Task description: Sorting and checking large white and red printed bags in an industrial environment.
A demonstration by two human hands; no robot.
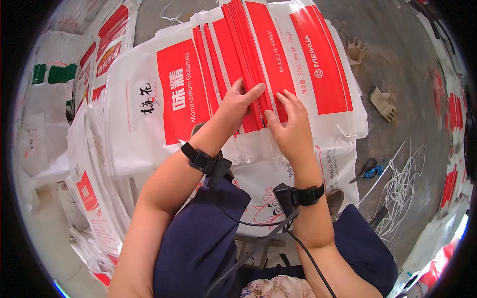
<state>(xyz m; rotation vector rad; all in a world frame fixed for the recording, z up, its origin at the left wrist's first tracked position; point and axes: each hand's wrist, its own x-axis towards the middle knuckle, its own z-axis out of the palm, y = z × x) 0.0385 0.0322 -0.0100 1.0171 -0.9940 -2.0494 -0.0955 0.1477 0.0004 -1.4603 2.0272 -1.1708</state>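
A thick stack of white woven sacks with red panels (179, 94) lies in front of me, its edges fanned out in the middle. My left hand (238, 102) presses flat on the fanned sack edges, fingers stretched toward the right. Right beside it, my right hand (290, 124) rests on the same edges with its fingertips separating the layers. Both wrists carry black straps with small devices and cables.
More piles of white and red sacks (87, 164) stand at my left. On the grey floor at right lie work gloves (385, 104), scissors with blue handles (367, 171) and loose white strings (402, 184). Further red and white sacks (452, 114) line the far right.
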